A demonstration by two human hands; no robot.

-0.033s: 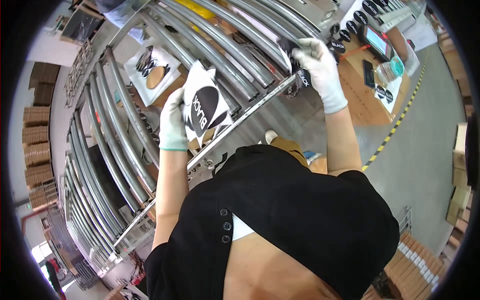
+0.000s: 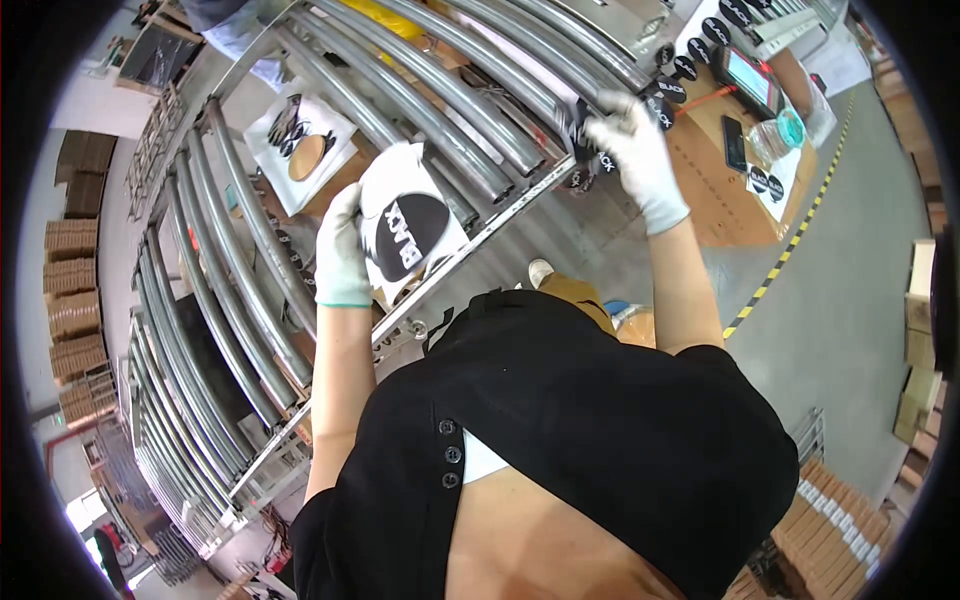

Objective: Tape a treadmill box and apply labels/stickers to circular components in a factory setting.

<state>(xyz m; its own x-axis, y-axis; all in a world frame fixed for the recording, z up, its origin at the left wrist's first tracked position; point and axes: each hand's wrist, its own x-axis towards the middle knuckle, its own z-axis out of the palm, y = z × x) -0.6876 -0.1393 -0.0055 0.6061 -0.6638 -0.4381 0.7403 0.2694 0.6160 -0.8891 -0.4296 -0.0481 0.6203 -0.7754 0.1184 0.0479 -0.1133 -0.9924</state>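
Label sheet (image 2: pixel 398 178), white, bearing a black disc (image 2: pixel 424 222): was above the metal rollers (image 2: pixel 498 133), near their closer ends, its left edge grasped by the gloved left hand (image 2: pixel 343 248). Judged light, limp, readily creased; plain margin seemed the best hold. Gloved right hand (image 2: pixel 637 150): blurred, near black round labels (image 2: pixel 606 163); whether it gripped anything could not be told.

Gloved left hand (image 2: pixel 343 250) grips a white sheet (image 2: pixel 400 178) with a black disc (image 2: pixel 412 232) over metal rollers (image 2: pixel 450 125); gloved right hand (image 2: pixel 640 160), blurred, nears black labels (image 2: pixel 579 130). Right: phone (image 2: pixel 735 146), tablet (image 2: pixel 750 82).
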